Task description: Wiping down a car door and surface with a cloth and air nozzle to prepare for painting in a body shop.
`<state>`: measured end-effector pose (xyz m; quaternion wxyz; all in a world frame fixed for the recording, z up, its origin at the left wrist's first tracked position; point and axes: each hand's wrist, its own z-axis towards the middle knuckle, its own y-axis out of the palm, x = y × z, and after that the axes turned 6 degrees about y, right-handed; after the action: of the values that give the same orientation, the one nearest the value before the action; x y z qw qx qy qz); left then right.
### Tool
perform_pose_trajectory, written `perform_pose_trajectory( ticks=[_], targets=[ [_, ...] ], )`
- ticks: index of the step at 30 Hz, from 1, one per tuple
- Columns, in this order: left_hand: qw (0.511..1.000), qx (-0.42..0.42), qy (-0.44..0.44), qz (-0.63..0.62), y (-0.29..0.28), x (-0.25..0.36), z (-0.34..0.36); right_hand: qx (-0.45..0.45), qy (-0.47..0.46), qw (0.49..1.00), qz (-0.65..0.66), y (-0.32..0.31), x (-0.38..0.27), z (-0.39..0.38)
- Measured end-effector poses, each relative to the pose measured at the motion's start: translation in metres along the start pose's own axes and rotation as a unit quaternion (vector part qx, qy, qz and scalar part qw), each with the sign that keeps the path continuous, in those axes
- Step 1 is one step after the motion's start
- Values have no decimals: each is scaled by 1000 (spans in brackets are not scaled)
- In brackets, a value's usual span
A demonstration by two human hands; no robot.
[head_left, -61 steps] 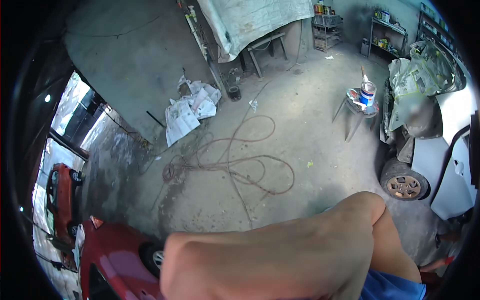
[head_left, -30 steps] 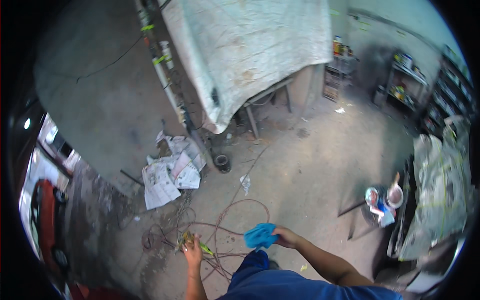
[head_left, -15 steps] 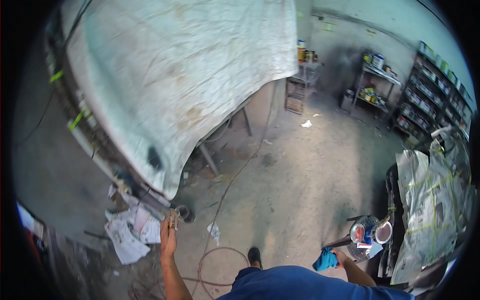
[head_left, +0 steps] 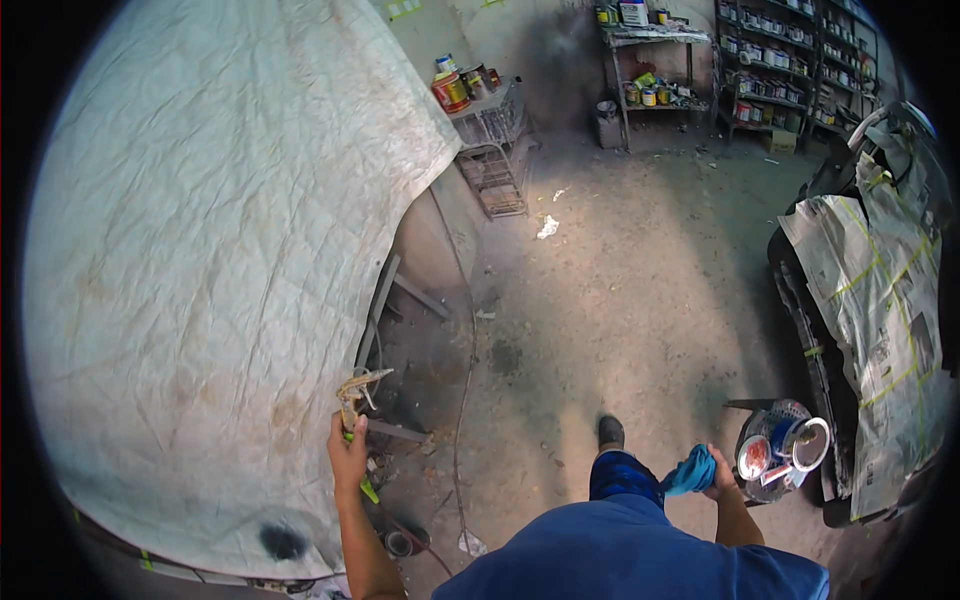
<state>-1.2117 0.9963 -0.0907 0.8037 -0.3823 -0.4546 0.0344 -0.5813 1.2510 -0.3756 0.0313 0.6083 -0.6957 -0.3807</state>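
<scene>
My left hand (head_left: 347, 455) is closed around a paint-crusted air blow gun (head_left: 352, 395), held upright with its thin nozzle pointing right. It is in front of the hanging white sheet (head_left: 200, 300). A reddish hose (head_left: 425, 545) trails on the floor below my left forearm; where it joins is hidden. My right hand (head_left: 718, 473) grips a crumpled teal cloth (head_left: 690, 472) near my right hip. Just right of that hand, a small round stool (head_left: 790, 410) bears open cans, among them a can with reddish contents (head_left: 755, 455) and a blue can (head_left: 782, 432).
A vehicle part masked with paper and yellow-green tape (head_left: 870, 310) stands at the right. A dark cable (head_left: 465, 390) crosses the floor. Metal legs (head_left: 400, 430) jut from under the sheet. Shelves of cans (head_left: 770, 65), a bench (head_left: 655, 38) and a rack (head_left: 495, 180) line the back.
My view has swung to the left and I have stepped ahead, so the sheet fills more of the left side. The blow gun now shows clearly, raised. The cloth stays in my right hand.
</scene>
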Motion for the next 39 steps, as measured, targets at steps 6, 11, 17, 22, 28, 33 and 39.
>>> perform_pose_trajectory(
  ticks=[6,11,17,22,28,33,39],
  targets=[
    [999,-33,37,-16,83,75,133,-43,-37,998,-35,87,-163,129],
    [998,-46,34,-3,168,125,227,-66,-128,958,-249,278,-321,168],
    [993,-72,38,-81,280,169,365,-259,-74,847,-458,474,-392,274],
    [987,-77,106,-90,350,210,519,-372,-119,790,-473,610,-403,397],
    [963,-75,243,-84,391,324,696,-410,-321,747,-413,789,-459,479],
    [960,-66,273,4,404,394,810,-450,-340,754,-337,912,-565,485],
    [971,16,234,42,401,414,918,-563,-242,709,-350,966,-673,543]
  ],
)
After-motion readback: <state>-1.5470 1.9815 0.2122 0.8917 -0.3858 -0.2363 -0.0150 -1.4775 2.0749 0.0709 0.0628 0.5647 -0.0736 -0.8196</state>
